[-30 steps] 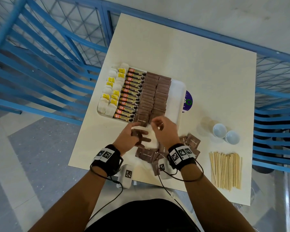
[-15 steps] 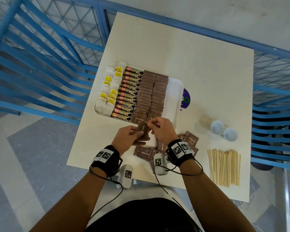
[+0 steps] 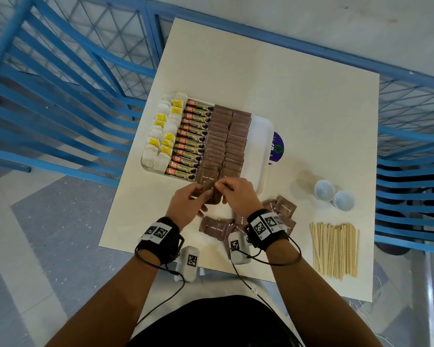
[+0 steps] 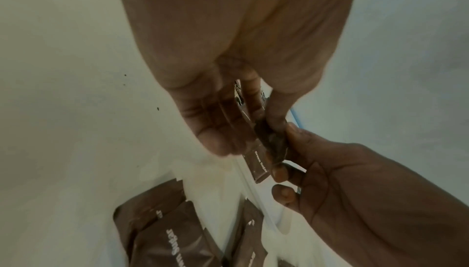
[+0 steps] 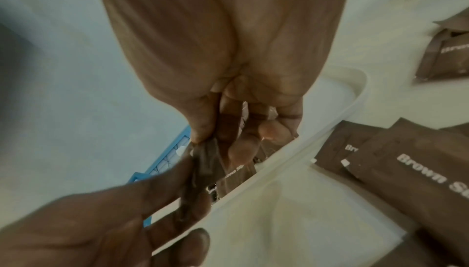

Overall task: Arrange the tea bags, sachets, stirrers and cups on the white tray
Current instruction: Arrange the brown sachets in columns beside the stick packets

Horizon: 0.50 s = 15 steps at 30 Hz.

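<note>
Both hands meet at the near rim of the white tray [image 3: 263, 144]. My left hand [image 3: 189, 199] holds a small stack of brown sugar sachets [image 3: 212, 195] between thumb and fingers. My right hand [image 3: 232, 190] pinches the top of the same stack [image 4: 259, 161]. In the right wrist view the sachets [image 5: 203, 163] hang just over the tray rim [image 5: 291, 151]. On the tray lie rows of tea bags [image 3: 161, 136], coffee granule sticks [image 3: 191, 139] and two columns of brown sachets [image 3: 226, 139]. Two cups [image 3: 333, 195] and wooden stirrers [image 3: 335, 246] sit on the table to the right.
Loose brown sachets [image 3: 214, 227] lie on the cream table [image 3: 273, 78] under and beside my wrists, more of them [image 3: 285, 207] right of my right hand. A purple sticker [image 3: 277, 147] peeks from under the tray. Blue chairs [image 3: 60, 96] surround the table.
Both hands have moved forward from the loose pile to the tray's near rim, carrying the brown sachets with them.
</note>
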Each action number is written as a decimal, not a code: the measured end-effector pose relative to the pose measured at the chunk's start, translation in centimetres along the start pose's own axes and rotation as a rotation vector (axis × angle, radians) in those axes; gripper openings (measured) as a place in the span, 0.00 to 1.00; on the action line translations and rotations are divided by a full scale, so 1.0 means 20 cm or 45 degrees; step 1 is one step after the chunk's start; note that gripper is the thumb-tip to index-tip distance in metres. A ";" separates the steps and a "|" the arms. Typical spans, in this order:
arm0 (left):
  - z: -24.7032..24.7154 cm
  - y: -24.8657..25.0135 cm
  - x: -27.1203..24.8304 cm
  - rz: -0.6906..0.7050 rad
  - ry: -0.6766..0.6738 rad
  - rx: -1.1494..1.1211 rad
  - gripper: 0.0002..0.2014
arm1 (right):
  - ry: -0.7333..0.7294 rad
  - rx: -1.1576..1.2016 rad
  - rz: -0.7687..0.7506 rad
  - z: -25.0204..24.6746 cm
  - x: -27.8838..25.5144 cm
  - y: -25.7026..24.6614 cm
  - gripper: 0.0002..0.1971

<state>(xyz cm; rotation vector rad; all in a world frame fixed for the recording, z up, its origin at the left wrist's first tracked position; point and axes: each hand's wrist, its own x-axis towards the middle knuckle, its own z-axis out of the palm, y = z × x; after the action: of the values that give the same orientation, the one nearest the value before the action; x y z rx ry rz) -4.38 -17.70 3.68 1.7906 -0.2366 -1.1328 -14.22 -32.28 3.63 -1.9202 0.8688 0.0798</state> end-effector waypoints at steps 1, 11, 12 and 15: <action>-0.01 -0.01 0.00 0.021 0.046 -0.006 0.07 | -0.025 -0.013 -0.002 0.00 0.00 0.00 0.09; 0.00 -0.04 -0.01 -0.164 0.031 -0.178 0.14 | 0.021 0.311 0.149 0.01 -0.08 0.05 0.03; 0.00 -0.05 -0.01 -0.162 0.000 -0.131 0.13 | 0.061 0.295 0.148 0.00 -0.08 0.06 0.03; 0.01 -0.09 0.00 -0.165 -0.086 -0.017 0.10 | 0.158 0.113 0.117 -0.04 -0.05 0.10 0.02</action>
<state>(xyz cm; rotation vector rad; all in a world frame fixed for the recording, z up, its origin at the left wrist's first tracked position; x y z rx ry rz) -5.00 -16.93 2.25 1.7787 -0.1541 -1.2850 -16.43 -32.86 3.05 -1.8175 1.0267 -0.0229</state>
